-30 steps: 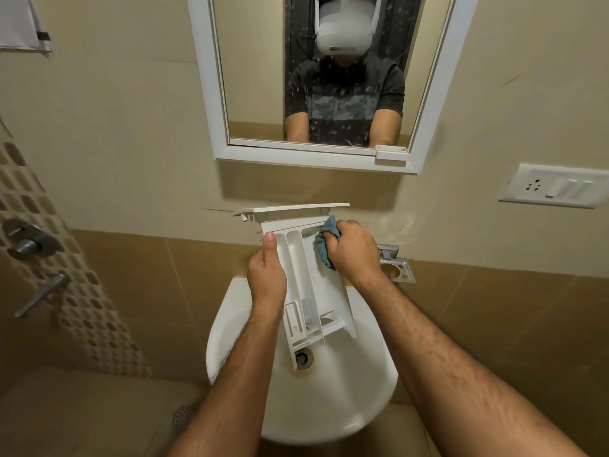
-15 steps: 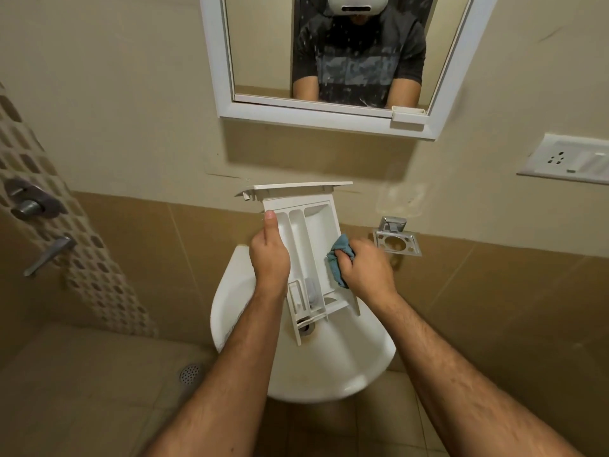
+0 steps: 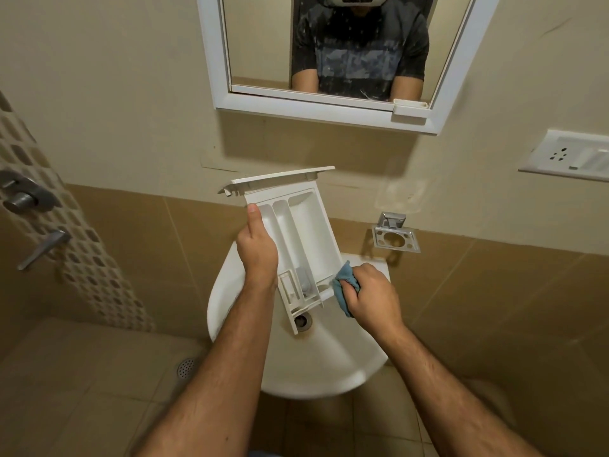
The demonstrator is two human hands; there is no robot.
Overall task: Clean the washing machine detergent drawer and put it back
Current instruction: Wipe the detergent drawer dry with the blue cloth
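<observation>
The right hand (image 3: 374, 293) bunches a blue cloth (image 3: 344, 285) against the drawer (image 3: 298, 240) at its five o'clock corner. The left hand (image 3: 258, 249) grips the drawer's nine o'clock edge, thumb along the rim, holding it tilted above the sink (image 3: 316, 361). A hard wipe could twist the drawer loose; one-sided grip, it drops into the basin.
</observation>
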